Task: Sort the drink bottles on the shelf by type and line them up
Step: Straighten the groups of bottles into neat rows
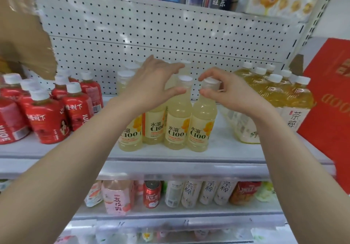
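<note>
C100 bottles (176,128) - pale yellow drink, white caps - stand grouped mid-shelf, four in the front row with more caps behind. The front right C100 bottle (201,128) stands upright at the right end of the row, touching its neighbour. Right hand (234,96) is on it: index curled over the white cap, thumb under at the neck, other fingers wrapped behind the cap.

Left hand (151,84) is at the next bottle (178,115) to the left. Fingers are spread in a wide C, thumb tip at the neck, index above near a back-row cap - no closed grip visible. The two hands are apart, fingertips facing each other across the cap.

Red juice bottles (47,122) are clustered at the left of the same shelf (75,150), some tilted, not lined up. Golden tea bottles (274,94) are packed at the right end, just beside a red box (327,115).

White pegboard (151,26) backs the shelf. Torn cardboard (22,39) sits upper left. The lower shelf (170,213) holds mixed bottles and a red can (151,194).
</note>
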`<state>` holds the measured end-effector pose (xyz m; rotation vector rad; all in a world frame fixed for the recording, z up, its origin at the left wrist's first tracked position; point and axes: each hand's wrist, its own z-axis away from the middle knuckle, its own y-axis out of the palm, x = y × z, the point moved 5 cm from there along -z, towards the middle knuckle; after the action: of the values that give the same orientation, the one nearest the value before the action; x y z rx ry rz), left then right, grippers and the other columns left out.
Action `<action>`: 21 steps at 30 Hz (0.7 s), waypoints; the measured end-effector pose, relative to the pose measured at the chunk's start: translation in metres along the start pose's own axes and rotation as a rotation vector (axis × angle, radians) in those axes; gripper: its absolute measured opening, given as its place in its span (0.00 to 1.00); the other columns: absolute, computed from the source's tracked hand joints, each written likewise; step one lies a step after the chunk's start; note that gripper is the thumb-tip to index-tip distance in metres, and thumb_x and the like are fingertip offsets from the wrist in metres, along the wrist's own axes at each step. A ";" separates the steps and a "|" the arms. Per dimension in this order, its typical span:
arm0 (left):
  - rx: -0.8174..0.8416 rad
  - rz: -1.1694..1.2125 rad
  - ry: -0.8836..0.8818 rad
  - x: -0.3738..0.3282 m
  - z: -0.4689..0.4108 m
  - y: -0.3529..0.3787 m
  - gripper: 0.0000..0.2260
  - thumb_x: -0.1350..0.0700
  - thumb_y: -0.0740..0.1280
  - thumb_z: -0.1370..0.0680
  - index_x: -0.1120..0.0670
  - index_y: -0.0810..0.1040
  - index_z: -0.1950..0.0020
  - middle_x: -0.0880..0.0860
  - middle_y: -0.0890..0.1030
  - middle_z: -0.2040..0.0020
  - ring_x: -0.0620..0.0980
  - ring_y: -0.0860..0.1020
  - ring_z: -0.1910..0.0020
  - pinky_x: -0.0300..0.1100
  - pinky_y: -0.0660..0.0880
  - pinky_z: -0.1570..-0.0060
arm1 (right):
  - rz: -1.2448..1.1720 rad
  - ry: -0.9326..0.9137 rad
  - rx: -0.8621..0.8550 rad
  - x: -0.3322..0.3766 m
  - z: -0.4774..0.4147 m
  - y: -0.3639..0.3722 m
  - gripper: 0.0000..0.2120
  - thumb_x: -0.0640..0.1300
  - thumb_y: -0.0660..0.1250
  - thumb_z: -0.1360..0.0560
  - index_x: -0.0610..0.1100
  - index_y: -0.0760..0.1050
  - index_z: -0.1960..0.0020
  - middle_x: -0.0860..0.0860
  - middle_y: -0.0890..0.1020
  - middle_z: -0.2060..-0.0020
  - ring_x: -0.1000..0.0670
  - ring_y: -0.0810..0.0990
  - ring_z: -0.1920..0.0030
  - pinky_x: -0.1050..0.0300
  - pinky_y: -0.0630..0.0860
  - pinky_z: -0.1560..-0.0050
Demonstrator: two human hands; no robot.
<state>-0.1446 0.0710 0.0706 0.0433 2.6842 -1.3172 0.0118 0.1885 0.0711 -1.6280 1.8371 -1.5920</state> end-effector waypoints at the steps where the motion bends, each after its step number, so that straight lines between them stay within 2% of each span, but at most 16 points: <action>1: -0.049 -0.003 -0.004 0.003 0.004 -0.008 0.28 0.41 0.65 0.23 0.49 0.68 0.26 0.50 0.77 0.34 0.54 0.68 0.32 0.49 0.60 0.30 | 0.033 0.001 -0.032 0.003 -0.003 -0.003 0.16 0.56 0.70 0.23 0.55 0.76 0.37 0.55 0.79 0.42 0.50 0.80 0.45 0.48 0.78 0.43; 3: -0.181 -0.040 -0.036 0.014 0.014 -0.025 0.25 0.44 0.67 0.23 0.50 0.70 0.27 0.51 0.76 0.33 0.54 0.67 0.32 0.47 0.62 0.33 | 0.102 -0.064 -0.127 0.020 -0.012 -0.007 0.20 0.57 0.68 0.22 0.52 0.75 0.33 0.53 0.79 0.40 0.53 0.77 0.39 0.54 0.73 0.40; 6: -0.289 -0.096 -0.131 0.035 0.033 -0.043 0.24 0.46 0.69 0.23 0.51 0.72 0.29 0.52 0.75 0.32 0.56 0.66 0.30 0.46 0.61 0.33 | 0.148 -0.165 -0.126 0.053 -0.029 0.004 0.21 0.58 0.65 0.21 0.52 0.74 0.31 0.53 0.80 0.39 0.54 0.77 0.38 0.55 0.71 0.39; 9: -0.231 -0.028 -0.317 0.060 0.052 -0.047 0.27 0.45 0.69 0.24 0.50 0.69 0.26 0.53 0.73 0.31 0.56 0.68 0.31 0.50 0.64 0.33 | 0.243 -0.203 0.034 0.079 -0.048 0.029 0.25 0.60 0.64 0.21 0.54 0.70 0.26 0.53 0.79 0.35 0.51 0.76 0.35 0.52 0.70 0.35; 12: -0.095 0.192 -0.415 0.073 0.067 -0.040 0.26 0.44 0.69 0.24 0.46 0.69 0.27 0.50 0.78 0.35 0.50 0.77 0.40 0.50 0.74 0.40 | 0.318 -0.194 0.163 0.090 -0.063 0.048 0.26 0.61 0.65 0.22 0.56 0.70 0.26 0.54 0.79 0.35 0.48 0.74 0.33 0.50 0.69 0.33; 13: -0.074 0.229 -0.409 0.074 0.070 -0.038 0.26 0.46 0.70 0.24 0.46 0.69 0.28 0.50 0.78 0.36 0.49 0.79 0.42 0.49 0.76 0.43 | 0.312 -0.192 0.178 0.093 -0.067 0.050 0.24 0.61 0.66 0.22 0.56 0.72 0.28 0.54 0.80 0.36 0.48 0.74 0.34 0.51 0.70 0.35; 16: -0.109 0.212 -0.397 0.072 0.071 -0.037 0.25 0.50 0.71 0.25 0.47 0.70 0.29 0.49 0.80 0.39 0.47 0.80 0.49 0.44 0.75 0.50 | 0.271 -0.187 0.200 0.096 -0.072 0.050 0.21 0.60 0.69 0.24 0.51 0.78 0.34 0.52 0.82 0.41 0.50 0.77 0.41 0.57 0.69 0.46; 19: -0.144 0.187 -0.424 0.073 0.071 -0.036 0.24 0.50 0.72 0.25 0.47 0.70 0.30 0.49 0.81 0.41 0.49 0.81 0.51 0.50 0.77 0.47 | 0.248 -0.178 0.184 0.097 -0.070 0.049 0.21 0.62 0.70 0.26 0.50 0.80 0.40 0.52 0.82 0.46 0.51 0.78 0.47 0.58 0.69 0.56; 21: -0.149 0.196 -0.421 0.074 0.069 -0.035 0.24 0.49 0.72 0.25 0.46 0.71 0.30 0.49 0.81 0.42 0.50 0.82 0.51 0.52 0.77 0.46 | 0.237 -0.163 0.171 0.097 -0.067 0.047 0.21 0.63 0.71 0.27 0.50 0.81 0.43 0.53 0.82 0.50 0.51 0.78 0.50 0.62 0.69 0.61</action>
<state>-0.2121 -0.0079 0.0453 0.0099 2.3424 -0.9427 -0.0995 0.1384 0.1048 -1.3667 1.6887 -1.4270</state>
